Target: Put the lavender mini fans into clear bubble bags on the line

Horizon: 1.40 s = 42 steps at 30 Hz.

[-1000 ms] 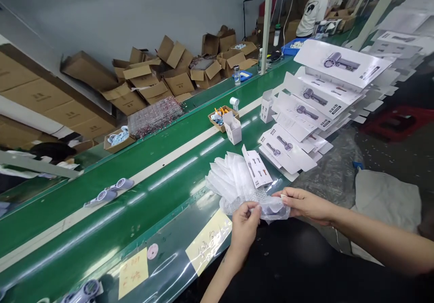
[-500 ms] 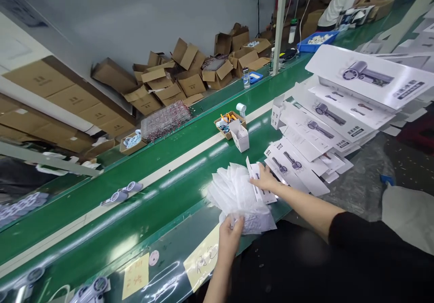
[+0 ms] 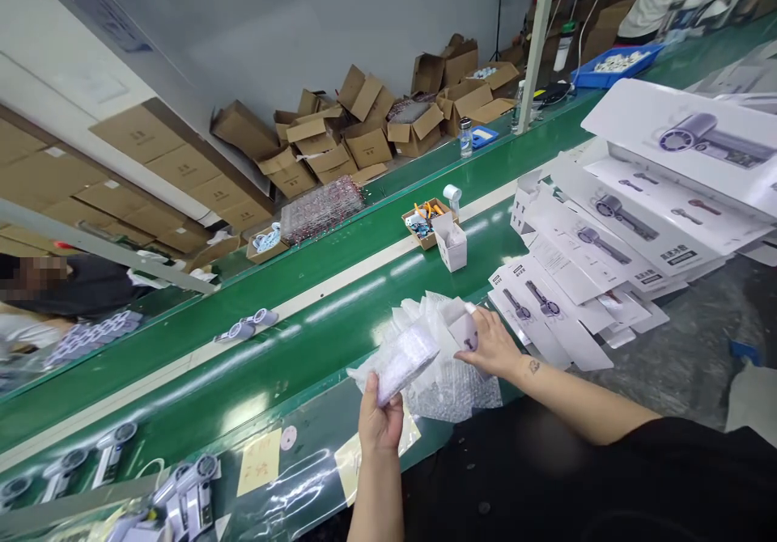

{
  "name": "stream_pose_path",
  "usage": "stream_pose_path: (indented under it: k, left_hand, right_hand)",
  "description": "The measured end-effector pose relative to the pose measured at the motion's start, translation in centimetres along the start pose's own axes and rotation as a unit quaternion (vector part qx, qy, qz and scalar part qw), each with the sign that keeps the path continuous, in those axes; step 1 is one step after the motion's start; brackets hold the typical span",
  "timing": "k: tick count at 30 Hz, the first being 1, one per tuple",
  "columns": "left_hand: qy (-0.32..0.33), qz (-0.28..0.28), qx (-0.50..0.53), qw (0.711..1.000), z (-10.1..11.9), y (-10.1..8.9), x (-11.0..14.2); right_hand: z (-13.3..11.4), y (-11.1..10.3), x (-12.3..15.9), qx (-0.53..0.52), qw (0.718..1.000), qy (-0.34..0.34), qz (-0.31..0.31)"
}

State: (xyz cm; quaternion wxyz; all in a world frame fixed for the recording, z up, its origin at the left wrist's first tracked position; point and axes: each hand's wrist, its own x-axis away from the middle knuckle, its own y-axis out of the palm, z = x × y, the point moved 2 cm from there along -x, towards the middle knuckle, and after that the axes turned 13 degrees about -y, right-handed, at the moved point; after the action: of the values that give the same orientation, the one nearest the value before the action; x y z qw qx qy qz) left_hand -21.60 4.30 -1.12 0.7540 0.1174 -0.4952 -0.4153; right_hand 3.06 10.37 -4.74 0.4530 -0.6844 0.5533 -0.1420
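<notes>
My left hand grips the lower end of a bubble-wrap bag, holding it tilted up to the right; what is inside, if anything, cannot be made out. Just to its right, my right hand has its fingers closed around a small white printed carton, partly squeezed open and turned toward the bag. Beneath both hands, a fanned pile of bubble-wrap bags lies at the bench's near edge. Flat cartons printed with a handheld fan spread out right of my right hand.
Across the bench runs a green conveyor, with handheld fans lying on it. An open white box stands by a cardboard tray of small parts. More fans lie at lower left. A co-worker sits across the belt.
My left hand has raised a bubble-wrap bag off the pile. The carton in my right hand has gone from flat to partly opened. The view has shifted slightly left.
</notes>
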Motion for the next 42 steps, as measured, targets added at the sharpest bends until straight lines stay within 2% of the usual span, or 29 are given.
stream_pose_path:
  k: [2,4,7,10,12,14,17,18,21,23,24,25,26,27,29,30,32,33,34,35,38,40,42]
  left_hand:
    - [-0.007,-0.010,-0.010,1.000,-0.4,0.6,0.0]
    - [-0.012,-0.013,-0.037,0.999,-0.9,1.0,0.1]
    - [-0.023,-0.018,-0.077,0.997,-1.5,1.3,0.5]
    - [-0.020,-0.019,-0.127,0.992,-1.7,1.8,0.9]
    - [-0.011,-0.015,-0.164,0.986,-1.6,2.1,1.0]
    - [-0.003,-0.002,-0.191,0.982,-1.3,2.2,1.2]
    - [0.006,0.017,-0.217,0.976,-0.4,2.4,1.6]
    - [0.013,0.019,-0.224,0.974,0.0,2.5,2.0]
    - [0.051,-0.004,-0.252,0.966,0.3,3.5,3.3]
    - [0.087,-0.036,-0.301,0.949,-0.2,4.5,4.2]
    - [0.113,-0.043,-0.350,0.929,-0.6,4.9,4.5]
    - [0.151,-0.043,-0.413,0.897,-1.0,5.2,4.8]
    - [0.203,-0.040,-0.484,0.850,-1.4,5.4,5.0]
    - [0.260,-0.037,-0.555,0.789,-1.8,5.6,5.3]
    - [0.358,-0.049,-0.676,0.643,-2.4,5.8,5.7]
    - [0.386,-0.065,-0.723,0.570,-2.7,6.0,5.9]
    - [0.390,-0.123,-0.800,0.439,-3.1,6.7,6.2]
    - [0.377,-0.160,-0.827,0.386,-3.3,7.3,6.3]
    - [0.361,-0.200,-0.843,0.346,-3.6,7.9,6.3]
    - [0.345,-0.238,-0.850,0.319,-3.9,8.6,6.2]
    - [0.318,-0.308,-0.855,0.272,-5.3,9.9,5.2]
    - [0.329,-0.319,-0.858,0.232,-6.6,9.8,4.5]
    - [0.350,-0.300,-0.864,0.202,-7.8,8.9,4.2]
  right_hand:
    - [-0.4,0.5,2.0,-0.039,0.999,-0.014,-0.024]
    - [-0.8,0.2,4.1,-0.096,0.991,-0.049,-0.074]
    - [-1.5,-2.4,6.2,-0.135,0.975,-0.115,-0.132]
    - [-1.3,-5.5,6.1,-0.114,0.977,-0.154,-0.096]
    - [-0.5,-6.6,5.2,-0.129,0.977,-0.154,-0.073]
    - [0.4,-6.7,4.2,-0.178,0.968,-0.135,-0.118]
    - [1.2,-5.8,3.5,-0.247,0.926,-0.127,-0.254]
    - [1.2,-5.5,3.5,-0.255,0.917,-0.133,-0.276]
    - [1.0,-4.7,3.3,-0.246,0.924,-0.134,-0.260]
    - [0.9,-4.1,3.2,-0.240,0.934,-0.121,-0.236]
    - [1.0,-3.8,3.1,-0.242,0.936,-0.114,-0.228]
    - [1.0,-3.4,3.1,-0.245,0.938,-0.105,-0.221]
    - [1.2,-3.0,3.1,-0.248,0.939,-0.092,-0.218]
    - [1.4,-2.7,3.2,-0.248,0.941,-0.077,-0.218]
    - [1.7,-2.1,3.4,-0.242,0.944,-0.052,-0.218]
    - [1.8,-1.9,3.6,-0.240,0.945,-0.049,-0.217]
    - [1.6,-1.6,3.9,-0.246,0.942,-0.066,-0.217]
    - [1.4,-1.5,4.0,-0.252,0.940,-0.082,-0.214]
    - [1.2,-1.5,4.1,-0.258,0.937,-0.102,-0.213]
    - [0.9,-1.4,4.2,-0.261,0.934,-0.123,-0.212]
    - [0.5,-1.5,4.4,-0.258,0.931,-0.152,-0.207]
    - [0.8,-1.6,4.7,-0.262,0.933,-0.138,-0.203]
    - [1.0,-1.7,5.0,-0.260,0.938,-0.127,-0.193]
